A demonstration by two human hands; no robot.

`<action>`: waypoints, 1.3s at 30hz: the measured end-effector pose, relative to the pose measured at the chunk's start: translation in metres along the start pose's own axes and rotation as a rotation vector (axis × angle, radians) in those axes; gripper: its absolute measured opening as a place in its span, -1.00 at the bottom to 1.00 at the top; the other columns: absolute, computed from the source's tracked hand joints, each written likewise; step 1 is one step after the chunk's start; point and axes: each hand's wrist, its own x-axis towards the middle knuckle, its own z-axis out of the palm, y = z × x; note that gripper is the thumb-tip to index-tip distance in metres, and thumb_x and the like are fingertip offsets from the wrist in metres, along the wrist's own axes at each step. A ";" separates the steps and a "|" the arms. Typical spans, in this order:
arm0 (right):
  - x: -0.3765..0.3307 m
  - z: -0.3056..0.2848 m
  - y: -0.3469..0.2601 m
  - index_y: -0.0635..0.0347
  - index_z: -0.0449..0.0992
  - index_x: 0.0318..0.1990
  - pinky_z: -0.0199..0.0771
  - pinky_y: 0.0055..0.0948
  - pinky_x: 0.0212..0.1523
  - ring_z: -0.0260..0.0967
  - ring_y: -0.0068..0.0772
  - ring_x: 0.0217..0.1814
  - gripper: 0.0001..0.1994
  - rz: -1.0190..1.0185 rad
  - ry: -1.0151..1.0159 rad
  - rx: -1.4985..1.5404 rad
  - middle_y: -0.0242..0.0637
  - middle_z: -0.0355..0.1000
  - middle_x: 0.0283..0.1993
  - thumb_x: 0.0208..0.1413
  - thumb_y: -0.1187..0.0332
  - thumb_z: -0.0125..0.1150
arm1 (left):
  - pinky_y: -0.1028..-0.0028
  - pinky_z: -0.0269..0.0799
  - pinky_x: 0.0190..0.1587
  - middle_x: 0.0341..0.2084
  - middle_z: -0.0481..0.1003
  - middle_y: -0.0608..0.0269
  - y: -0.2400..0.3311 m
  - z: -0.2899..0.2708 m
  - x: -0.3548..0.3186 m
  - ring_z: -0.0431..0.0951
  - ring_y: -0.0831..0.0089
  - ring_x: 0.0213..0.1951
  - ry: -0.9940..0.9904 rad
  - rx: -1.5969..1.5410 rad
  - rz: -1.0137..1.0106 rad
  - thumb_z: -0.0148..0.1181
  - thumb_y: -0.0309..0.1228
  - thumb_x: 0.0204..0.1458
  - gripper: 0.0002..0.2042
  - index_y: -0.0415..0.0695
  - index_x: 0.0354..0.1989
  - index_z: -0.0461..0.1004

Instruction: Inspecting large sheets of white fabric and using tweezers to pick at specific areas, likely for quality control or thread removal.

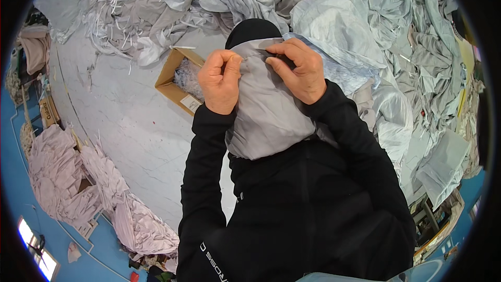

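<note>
A light grey cloth (271, 115) hangs in front of my black jacket, its upper edge spread between my hands. My left hand (220, 81) pinches that edge at the left, thumb pressed against the curled fingers. At the right, the thumb and forefinger of my right hand (300, 70) are bent onto the top of the cloth, with a dark gap between them. The cloth's lower end drapes over my lap in soft folds. Just beyond its top edge shows a rounded black shape (253, 30).
Left of my hands, an open cardboard box (168, 75) holds clear plastic pieces (188, 78) on the pale marbled table (125, 104). Heaps of grey fabric (339, 5) cover the far and right sides. Pinkish fabric (62, 177) is piled beyond the left edge, above a blue floor.
</note>
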 end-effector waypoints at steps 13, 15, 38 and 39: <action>0.004 0.003 -0.010 0.18 0.59 -0.21 0.45 -0.41 -0.40 0.46 -0.23 -0.38 -0.74 -0.147 -0.087 -0.200 -0.28 0.46 -0.32 -0.13 0.49 0.41 | 0.68 0.07 -0.58 -0.66 0.29 0.54 0.005 -0.013 0.002 0.19 0.80 -0.62 0.102 -0.095 -0.039 0.17 -0.53 0.18 -0.90 -0.20 -0.39 0.44; 0.005 0.006 -0.014 0.18 0.59 -0.21 0.45 -0.41 -0.40 0.46 -0.23 -0.38 -0.74 -0.151 -0.087 -0.194 -0.28 0.46 -0.33 -0.14 0.49 0.41 | 0.67 0.08 -0.58 -0.66 0.30 0.54 0.007 -0.014 0.001 0.19 0.80 -0.62 0.086 -0.114 -0.056 0.16 -0.53 0.18 -0.90 -0.20 -0.39 0.44; 0.005 -0.005 0.019 0.29 0.49 0.05 0.38 -0.63 -0.11 0.37 -0.63 -0.19 -0.65 0.317 -0.022 0.051 -0.31 0.50 -0.12 0.12 0.40 0.33 | 0.26 0.34 0.01 -0.15 0.48 0.08 -0.023 -0.082 -0.015 0.45 0.14 -0.06 0.282 1.432 0.214 0.29 -0.36 -0.01 -0.72 -0.17 -0.12 0.55; 0.006 -0.008 0.024 0.29 0.49 0.05 0.38 -0.63 -0.11 0.37 -0.63 -0.19 -0.65 0.322 -0.013 0.045 -0.31 0.50 -0.12 0.12 0.40 0.33 | 0.26 0.30 0.06 -0.05 0.43 0.11 -0.003 -0.064 -0.007 0.42 0.12 0.02 0.221 1.095 0.291 0.34 -0.35 -0.05 -0.64 -0.15 -0.05 0.55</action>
